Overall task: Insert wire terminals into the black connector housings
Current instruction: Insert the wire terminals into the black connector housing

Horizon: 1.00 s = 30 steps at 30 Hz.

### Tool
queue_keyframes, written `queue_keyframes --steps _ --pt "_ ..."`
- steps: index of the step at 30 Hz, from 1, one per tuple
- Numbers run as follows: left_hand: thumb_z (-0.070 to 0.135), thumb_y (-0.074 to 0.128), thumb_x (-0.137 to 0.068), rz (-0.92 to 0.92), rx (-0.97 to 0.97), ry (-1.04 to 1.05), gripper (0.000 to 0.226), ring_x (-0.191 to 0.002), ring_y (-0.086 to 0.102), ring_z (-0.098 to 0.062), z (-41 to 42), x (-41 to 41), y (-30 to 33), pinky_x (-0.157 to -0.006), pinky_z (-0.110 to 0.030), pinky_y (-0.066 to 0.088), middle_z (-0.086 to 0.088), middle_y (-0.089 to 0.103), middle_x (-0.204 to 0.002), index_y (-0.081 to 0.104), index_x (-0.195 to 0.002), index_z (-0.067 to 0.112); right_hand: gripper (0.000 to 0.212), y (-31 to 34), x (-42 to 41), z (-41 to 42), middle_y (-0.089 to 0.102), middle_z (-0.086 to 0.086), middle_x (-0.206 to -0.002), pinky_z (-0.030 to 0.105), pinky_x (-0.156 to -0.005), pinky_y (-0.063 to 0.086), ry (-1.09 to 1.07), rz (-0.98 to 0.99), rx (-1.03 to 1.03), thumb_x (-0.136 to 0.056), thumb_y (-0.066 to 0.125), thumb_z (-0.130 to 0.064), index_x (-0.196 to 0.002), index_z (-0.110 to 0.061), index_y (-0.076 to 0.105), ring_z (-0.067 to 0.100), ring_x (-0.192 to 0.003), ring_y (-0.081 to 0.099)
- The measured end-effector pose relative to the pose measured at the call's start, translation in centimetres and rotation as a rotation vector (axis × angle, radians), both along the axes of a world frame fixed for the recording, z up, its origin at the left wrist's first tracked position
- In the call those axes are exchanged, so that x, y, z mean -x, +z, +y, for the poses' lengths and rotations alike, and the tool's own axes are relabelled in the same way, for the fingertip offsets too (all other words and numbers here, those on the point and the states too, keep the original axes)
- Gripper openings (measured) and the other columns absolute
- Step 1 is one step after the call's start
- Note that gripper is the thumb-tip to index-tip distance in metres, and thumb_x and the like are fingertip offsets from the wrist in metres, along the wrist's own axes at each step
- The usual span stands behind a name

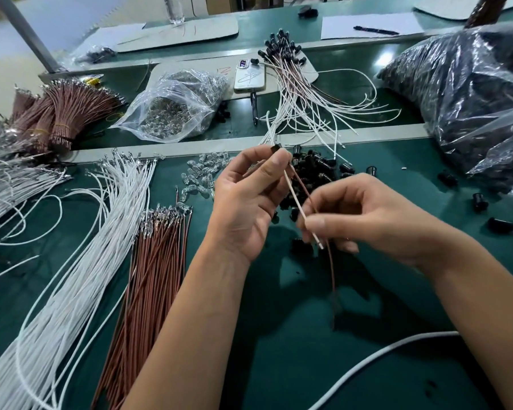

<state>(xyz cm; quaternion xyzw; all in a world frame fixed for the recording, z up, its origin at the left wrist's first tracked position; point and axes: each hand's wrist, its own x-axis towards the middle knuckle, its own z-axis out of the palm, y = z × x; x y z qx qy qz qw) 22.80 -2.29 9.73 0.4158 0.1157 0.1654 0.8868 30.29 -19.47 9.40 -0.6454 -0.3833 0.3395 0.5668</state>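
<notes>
Head view, left hand: our left hand (pixel 243 199) pinches a black connector housing (pixel 276 149) at its fingertips, above the middle of the worktop (pixel 293 350).
Head view, right hand: our right hand (pixel 365 214) pinches the white wire (pixel 298 205) and brown wire (pixel 308 196) that run up to the housing.
Handling: the wires look light and limp, so we judge it best to hold close to the terminal; the housing is small, rigid, easily dropped.
Stock: loose housings (pixel 314 173) lie just behind our hands; white wires (pixel 80 250) and brown wires (pixel 157 261) fan toward the left edge.
</notes>
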Motion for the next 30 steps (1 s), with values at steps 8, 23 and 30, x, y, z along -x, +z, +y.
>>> queue_keyframes --steps 8,23,30 --pt "0.010 0.072 -0.074 0.007 0.071 0.018 0.027 -0.068 0.067 -0.010 0.1 -0.2 0.2 -0.063 -0.019 0.056 -0.004 0.071 -0.079 0.064 -0.099 0.006 0.012 0.2 0.0 -0.3 0.063 0.003 -0.060 0.013 -0.039 0.034 0.142 0.070 0.055 -0.089 0.077 -0.012 -0.078 -0.014 0.073 0.003 -0.042 0.046" --pt "0.010 0.073 -0.073 0.038 0.093 0.030 0.025 -0.066 0.067 -0.010 0.9 -0.2 0.0 -0.062 -0.017 0.055 -0.002 0.072 -0.077 0.064 -0.096 0.010 0.012 0.4 1.1 -0.2 0.069 0.000 -0.063 0.013 -0.036 0.034 0.421 0.088 0.263 -0.093 0.075 -0.019 -0.082 -0.013 0.075 0.003 -0.040 0.048" --pt "0.014 0.079 -0.065 0.154 -0.079 0.014 0.029 -0.058 0.060 -0.010 0.3 -0.2 -0.3 -0.055 -0.020 0.053 -0.001 0.072 -0.079 0.065 -0.091 0.015 0.017 -0.6 1.2 1.5 0.061 0.005 -0.061 0.014 -0.035 0.030 -0.147 0.171 0.034 -0.091 0.071 -0.019 -0.077 -0.008 0.072 0.006 -0.045 0.048"
